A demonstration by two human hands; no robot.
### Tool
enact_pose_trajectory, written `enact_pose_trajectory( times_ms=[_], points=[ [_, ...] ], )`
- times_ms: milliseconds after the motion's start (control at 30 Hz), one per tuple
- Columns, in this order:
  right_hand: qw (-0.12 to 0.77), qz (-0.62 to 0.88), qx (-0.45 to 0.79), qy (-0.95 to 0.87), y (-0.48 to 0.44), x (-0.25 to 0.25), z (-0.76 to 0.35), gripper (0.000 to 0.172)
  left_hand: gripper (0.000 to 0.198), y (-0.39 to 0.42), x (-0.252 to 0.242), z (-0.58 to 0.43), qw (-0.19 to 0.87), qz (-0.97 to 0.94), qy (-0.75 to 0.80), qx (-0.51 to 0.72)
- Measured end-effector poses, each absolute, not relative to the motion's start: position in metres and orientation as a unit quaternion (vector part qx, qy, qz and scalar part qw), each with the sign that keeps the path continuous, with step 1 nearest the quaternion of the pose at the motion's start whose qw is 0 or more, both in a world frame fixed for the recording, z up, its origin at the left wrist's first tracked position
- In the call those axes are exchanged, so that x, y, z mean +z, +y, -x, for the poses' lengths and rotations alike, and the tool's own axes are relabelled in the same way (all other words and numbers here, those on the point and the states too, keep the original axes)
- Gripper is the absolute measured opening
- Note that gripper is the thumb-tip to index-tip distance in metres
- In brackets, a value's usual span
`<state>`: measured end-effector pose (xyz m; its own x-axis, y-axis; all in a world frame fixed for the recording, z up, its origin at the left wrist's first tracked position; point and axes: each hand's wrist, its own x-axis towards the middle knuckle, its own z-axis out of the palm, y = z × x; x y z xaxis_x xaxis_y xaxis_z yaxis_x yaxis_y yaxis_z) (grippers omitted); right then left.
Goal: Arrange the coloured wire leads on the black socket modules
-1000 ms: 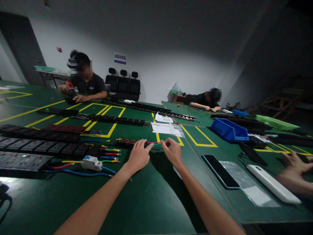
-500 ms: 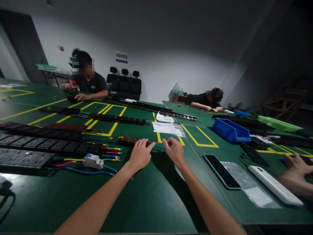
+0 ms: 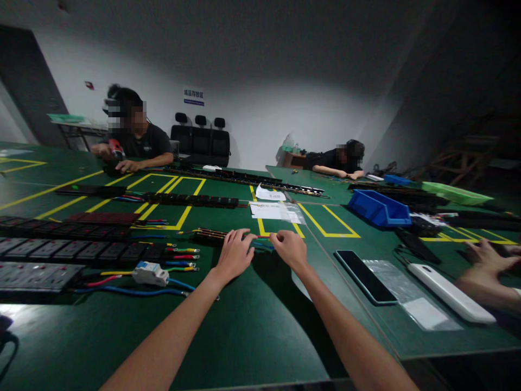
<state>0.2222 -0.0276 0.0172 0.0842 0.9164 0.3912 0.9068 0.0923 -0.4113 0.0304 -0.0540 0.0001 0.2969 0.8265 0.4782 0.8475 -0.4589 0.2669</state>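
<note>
My left hand (image 3: 236,254) rests over the right end of a dark strip with copper-coloured bars (image 3: 209,234), fingers closed round that end. Coloured wires (image 3: 262,243) run from the strip toward my right hand (image 3: 290,247). The fingers of my right hand are pinched together at the red and green wire ends. Left of my hands lie rows of black socket strips (image 3: 89,251) with ring-ended wires. A white and blue breaker (image 3: 150,273) sits on blue wires near my left forearm.
White paper labels (image 3: 271,210) lie beyond my hands. To the right are a blue bin (image 3: 378,208), a phone (image 3: 365,277), a white power bank (image 3: 451,293) and another person's hand (image 3: 488,258). Two people work across the green table (image 3: 252,336).
The view has shifted slightly, so the scene sits a little further left. My left fingers have drawn in closer to the strip's end and wires. My right hand stays at the wires.
</note>
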Motion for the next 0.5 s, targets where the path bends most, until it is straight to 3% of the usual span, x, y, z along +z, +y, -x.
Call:
enact_pose_trajectory(
  times_ms=[200,500],
  points=[
    [0.309,0.663,0.018,-0.682,-0.0255,0.0173,-0.2214,0.039,0.045,-0.0540,-0.0040,-0.0279,0.026,0.816,-0.507,-0.277],
    [0.323,0.636,0.032,-0.700,-0.0247,0.0153,-0.2209,0.039,0.043,-0.0556,0.0007,-0.0268,0.007,0.822,-0.509,-0.254]
  ],
)
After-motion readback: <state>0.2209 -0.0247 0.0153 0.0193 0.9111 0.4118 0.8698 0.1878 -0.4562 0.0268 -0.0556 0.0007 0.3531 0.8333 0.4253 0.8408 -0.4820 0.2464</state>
